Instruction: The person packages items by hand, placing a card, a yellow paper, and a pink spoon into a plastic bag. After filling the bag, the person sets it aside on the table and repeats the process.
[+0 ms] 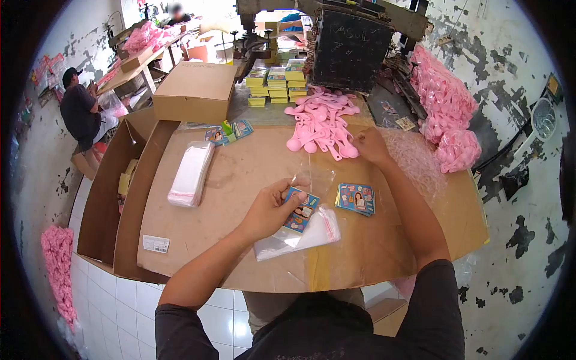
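My left hand grips a blue printed card with its thumb on top, and a clear plastic bag shows around the fingertips. Beneath this hand lies a stack of clear plastic bags. At the right edge of a pile of pink spoon-shaped plastic pieces, my right hand has its fingers curled. Whether a piece is between those fingers is hidden. A small stack of the same blue cards rests to the right of my left hand.
Another bag stack lies left, below scattered cards. A closed carton, banded card stacks and a black machine stand behind. Clear plastic strands and bagged pink pieces are right. A person sits far left.
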{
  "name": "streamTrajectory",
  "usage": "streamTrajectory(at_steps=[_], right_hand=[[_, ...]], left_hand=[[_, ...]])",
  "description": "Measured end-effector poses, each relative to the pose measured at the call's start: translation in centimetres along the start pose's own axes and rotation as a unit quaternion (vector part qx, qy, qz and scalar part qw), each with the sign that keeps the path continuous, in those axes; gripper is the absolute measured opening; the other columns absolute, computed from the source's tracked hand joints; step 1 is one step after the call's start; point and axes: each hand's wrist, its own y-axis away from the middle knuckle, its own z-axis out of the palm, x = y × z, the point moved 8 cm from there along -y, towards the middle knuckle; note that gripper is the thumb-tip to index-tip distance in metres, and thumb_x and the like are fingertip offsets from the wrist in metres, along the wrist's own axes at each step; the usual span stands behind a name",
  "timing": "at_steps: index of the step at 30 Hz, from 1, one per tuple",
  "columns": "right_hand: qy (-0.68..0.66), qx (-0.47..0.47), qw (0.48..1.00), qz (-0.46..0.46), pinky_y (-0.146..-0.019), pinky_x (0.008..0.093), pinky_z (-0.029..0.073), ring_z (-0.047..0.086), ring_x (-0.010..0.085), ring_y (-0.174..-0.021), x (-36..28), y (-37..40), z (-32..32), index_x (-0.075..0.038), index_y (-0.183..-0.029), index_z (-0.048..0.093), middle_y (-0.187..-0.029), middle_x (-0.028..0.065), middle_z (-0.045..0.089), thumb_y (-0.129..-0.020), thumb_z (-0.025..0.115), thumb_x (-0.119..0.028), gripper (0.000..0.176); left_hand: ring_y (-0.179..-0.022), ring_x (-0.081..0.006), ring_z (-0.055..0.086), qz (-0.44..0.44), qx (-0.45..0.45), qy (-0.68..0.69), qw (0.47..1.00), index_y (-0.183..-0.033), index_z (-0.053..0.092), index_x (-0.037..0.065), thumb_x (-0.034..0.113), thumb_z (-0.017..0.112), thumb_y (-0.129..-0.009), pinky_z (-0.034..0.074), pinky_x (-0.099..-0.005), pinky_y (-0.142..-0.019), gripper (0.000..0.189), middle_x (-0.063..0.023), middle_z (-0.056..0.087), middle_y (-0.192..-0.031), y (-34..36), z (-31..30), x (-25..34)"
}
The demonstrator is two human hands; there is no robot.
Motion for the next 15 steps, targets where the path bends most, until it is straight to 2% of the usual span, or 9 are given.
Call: streamTrajectory(at_steps=[2, 5, 8, 11, 15], right_hand=[[-0.089, -0.073, 0.990, 0.079, -0.083, 0.0385, 0.054, 0.070, 0.0299, -0.093, 0.9, 0.0, 0.4, -0.004, -0.089, 0.077, -0.102, 0.0189, 0.072, -0.091, 0.071, -0.026, 0.023], [-0.258, 0.120, 0.958, -0.027, -0.079, 0.0329, 0.054, 0.072, 0.0208, -0.089, -2.6, 2.8, -5.2, -0.003, -0.095, 0.076, -0.100, 0.0136, 0.075, -0.091, 0.074, -0.020, 0.018], [-0.306, -0.057, 0.948, -0.068, -0.081, 0.0318, 0.054, 0.069, 0.0149, -0.088, -8.6, 6.9, -6.5, 0.000, -0.102, 0.075, -0.096, 0.0093, 0.075, -0.092, 0.074, -0.017, 0.019], [-0.338, -0.168, 0.916, -0.140, -0.080, 0.0309, 0.053, 0.067, 0.0126, -0.085, -13.4, 10.4, -7.7, 0.000, -0.105, 0.075, -0.092, 0.0072, 0.075, -0.094, 0.072, -0.015, 0.020], [-0.324, -0.140, 0.919, -0.175, -0.079, 0.0304, 0.053, 0.067, 0.0126, -0.084, -15.4, 11.3, -9.3, 0.000, -0.104, 0.076, -0.092, 0.0069, 0.075, -0.093, 0.072, -0.015, 0.019]], left_hand=[[-0.080, -0.0060, 0.068, -0.013, 0.002, -0.003, 1.000, -0.132, 0.059, 0.000, 0.017, 0.063, -0.104, 0.055, -0.0225, -0.067, 0.032, -0.0036, 0.073, -0.095, 0.0, 0.0, 0.3], [-0.080, -0.0063, 0.069, 0.003, 0.003, -0.012, 1.000, -0.130, 0.060, 0.000, 0.016, 0.064, -0.104, 0.055, -0.0228, -0.067, 0.031, -0.0039, 0.074, -0.096, 0.1, -0.2, 0.9], [-0.081, -0.0062, 0.068, 0.003, 0.001, 0.007, 1.000, -0.129, 0.060, -0.001, 0.015, 0.065, -0.103, 0.056, -0.0230, -0.068, 0.031, -0.0041, 0.074, -0.096, 0.3, 0.0, 1.3], [-0.081, -0.0069, 0.069, 0.021, 0.002, -0.005, 1.000, -0.127, 0.061, 0.002, 0.015, 0.066, -0.102, 0.056, -0.0225, -0.069, 0.028, -0.0047, 0.074, -0.096, 0.1, 0.1, 1.2], [-0.082, -0.0067, 0.068, 0.030, -0.004, -0.012, 0.999, -0.129, 0.060, 0.002, 0.015, 0.066, -0.102, 0.056, -0.0227, -0.069, 0.031, -0.0045, 0.074, -0.097, 0.1, 0.4, 0.5]])
